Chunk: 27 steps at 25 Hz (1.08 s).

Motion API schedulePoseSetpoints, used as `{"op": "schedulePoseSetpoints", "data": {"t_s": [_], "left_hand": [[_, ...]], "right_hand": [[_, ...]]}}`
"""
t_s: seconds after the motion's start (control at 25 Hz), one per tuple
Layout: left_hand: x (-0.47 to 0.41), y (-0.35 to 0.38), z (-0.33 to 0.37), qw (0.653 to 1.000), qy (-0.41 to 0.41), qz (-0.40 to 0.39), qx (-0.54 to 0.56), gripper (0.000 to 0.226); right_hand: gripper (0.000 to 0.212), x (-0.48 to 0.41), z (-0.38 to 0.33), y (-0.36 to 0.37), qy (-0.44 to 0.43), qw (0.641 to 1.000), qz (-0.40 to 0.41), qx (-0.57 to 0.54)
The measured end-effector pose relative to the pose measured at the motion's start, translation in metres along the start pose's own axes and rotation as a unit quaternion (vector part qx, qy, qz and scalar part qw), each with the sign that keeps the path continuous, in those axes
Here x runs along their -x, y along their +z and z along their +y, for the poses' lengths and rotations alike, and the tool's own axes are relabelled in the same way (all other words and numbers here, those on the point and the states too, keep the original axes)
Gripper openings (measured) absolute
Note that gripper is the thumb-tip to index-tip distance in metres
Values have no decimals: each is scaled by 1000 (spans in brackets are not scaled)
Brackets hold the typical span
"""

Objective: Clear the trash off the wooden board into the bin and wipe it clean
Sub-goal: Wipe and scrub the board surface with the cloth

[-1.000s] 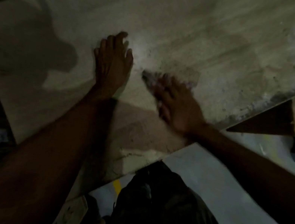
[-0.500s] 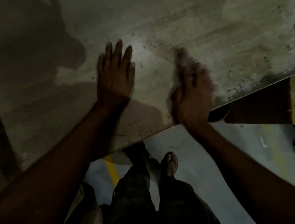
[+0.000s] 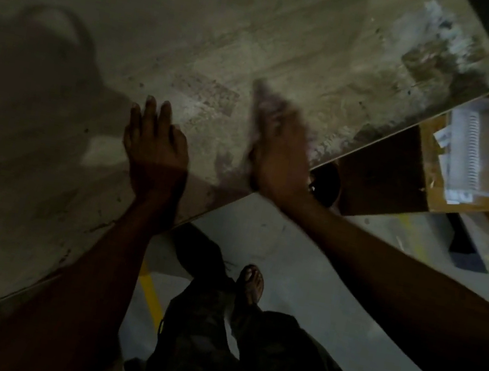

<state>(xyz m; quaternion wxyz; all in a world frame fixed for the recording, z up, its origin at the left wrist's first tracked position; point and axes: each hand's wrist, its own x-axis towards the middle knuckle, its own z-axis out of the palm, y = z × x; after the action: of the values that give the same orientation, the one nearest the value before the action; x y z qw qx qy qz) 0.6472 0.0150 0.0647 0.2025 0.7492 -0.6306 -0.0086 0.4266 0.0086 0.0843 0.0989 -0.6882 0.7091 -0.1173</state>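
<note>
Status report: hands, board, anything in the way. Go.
Left hand flat on wooden board. Right hand blurred, flat, near board's edge. Specks between hands; stained patch at far right corner.

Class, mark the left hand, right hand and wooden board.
left hand (image 3: 155, 150): head view, back of hand.
right hand (image 3: 278, 153): head view, blurred back of hand.
wooden board (image 3: 233, 19): head view, bare top surface.

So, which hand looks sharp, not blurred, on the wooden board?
The left hand, fingers straight, flat on the wooden board; the right hand is a blur.
</note>
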Motion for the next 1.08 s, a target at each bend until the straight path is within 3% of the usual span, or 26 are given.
{"op": "schedulePoseSetpoints", "data": {"t_s": [0.08, 0.12, 0.16, 0.28, 0.32, 0.44, 0.48, 0.52, 0.56, 0.6, 0.64, 0.72, 0.76, 0.8, 0.88, 0.92, 0.96, 1.04, 1.08], "left_hand": [[0, 1, 0, 1000, 10, 14, 12, 44], [1, 3, 1, 1000, 14, 18, 10, 44], [0, 4, 3, 1000, 13, 20, 8, 44], [-9, 8, 0, 999, 0, 42, 8, 41], [-19, 7, -2, 998, -13, 54, 8, 38], [-71, 12, -6, 996, -59, 45, 56, 30], [-89, 14, -4, 996, -68, 35, 56, 30], [-105, 16, -2, 996, -75, 23, 39, 32], [-120, 20, 0, 996, -84, 9, 22, 35], [-138, 25, -1, 996, -93, -5, 16, 37], [-154, 29, -1, 995, -95, -17, 18, 37], [-175, 33, 2, 996, -85, -28, -2, 30], [-179, 34, 5, 996, -73, -29, -37, 24], [-180, 34, 9, 996, -57, -30, -69, 19], [-177, 37, 9, 995, -40, -24, -84, 16], [-182, 40, 8, 997, -50, -18, -62, 16], [-192, 44, 7, 997, -76, -3, -19, 16], [-221, 50, 15, 988, -148, 28, 35, 18], [-233, 53, 21, 987, -158, 26, 21, 18]], "right_hand": [[56, 19, -11, 5, -237, 970, -58, -20], [53, 7, -8, 7, -281, 957, -61, -22], [53, -9, -6, 8, -256, 965, -53, -20], [58, -38, -36, 13, 18, 999, 8, -50], [60, -40, -51, 21, 15, 999, 25, -43], [57, -74, -46, 20, -238, 971, -17, -14], [57, -111, -30, 13, -211, 977, 1, -11], [60, -144, -20, 5, -79, 996, 33, -14], [64, -162, -18, 2, 73, 995, 73, -4], [65, -170, -22, 6, 157, 983, 95, 0], [64, -163, -36, 13, 129, 988, 89, 8], [59, -141, -55, 28, -150, 989, -10, 0], [57, -157, -54, 29, -225, 974, -39, -4], [57, -187, -53, 25, -208, 978, -32, 0], [61, -237, -61, 23, 21, 999, 40, -8], [63, -249, -72, 25, 79, 995, 60, -19], [63, -249, -83, 28, 21, 999, 42, -22], [61, -243, -86, 39, -210, 977, -23, -19], [60, -259, -79, 39, -235, 971, -32, -28]]}}
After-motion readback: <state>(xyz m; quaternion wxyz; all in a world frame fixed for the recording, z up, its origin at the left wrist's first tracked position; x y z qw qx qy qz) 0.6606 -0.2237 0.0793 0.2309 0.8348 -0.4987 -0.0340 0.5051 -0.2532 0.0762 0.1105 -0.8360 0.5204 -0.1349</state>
